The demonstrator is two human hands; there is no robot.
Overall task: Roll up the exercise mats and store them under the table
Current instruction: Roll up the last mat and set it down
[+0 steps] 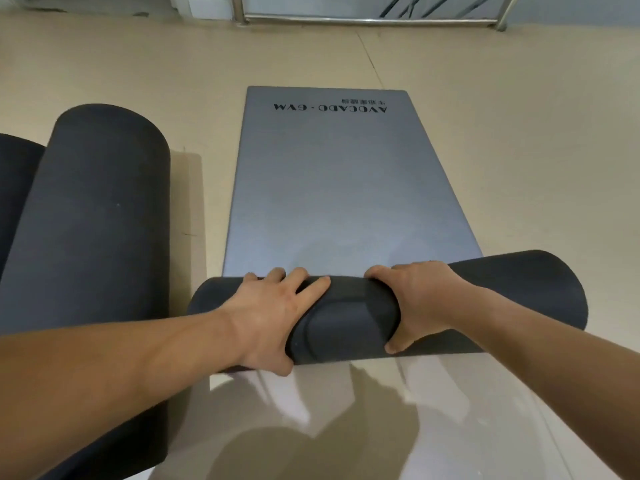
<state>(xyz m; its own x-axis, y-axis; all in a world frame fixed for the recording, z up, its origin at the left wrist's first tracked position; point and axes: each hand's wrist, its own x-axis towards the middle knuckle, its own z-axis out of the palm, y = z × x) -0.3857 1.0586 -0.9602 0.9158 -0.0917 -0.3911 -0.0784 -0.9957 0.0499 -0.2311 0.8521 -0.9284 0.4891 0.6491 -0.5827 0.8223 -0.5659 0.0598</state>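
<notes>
A grey exercise mat [332, 188] lies flat on the beige floor, stretching away from me, with upside-down black lettering at its far end. Its near end is wound into a thick dark roll [349, 317] lying crosswise. My left hand [273, 313] grips the roll left of centre, fingers over the top and thumb at the near side. My right hand [415, 303] grips it right of centre, fingers curled over the far side and thumb toward me. Both forearms reach in from the bottom corners.
A fully rolled dark mat [93, 216] lies lengthwise on the floor at the left, with another dark roll [14, 181] partly visible beyond it at the frame edge. A metal rail and glass [374, 19] run along the far wall. Bare floor lies to the right.
</notes>
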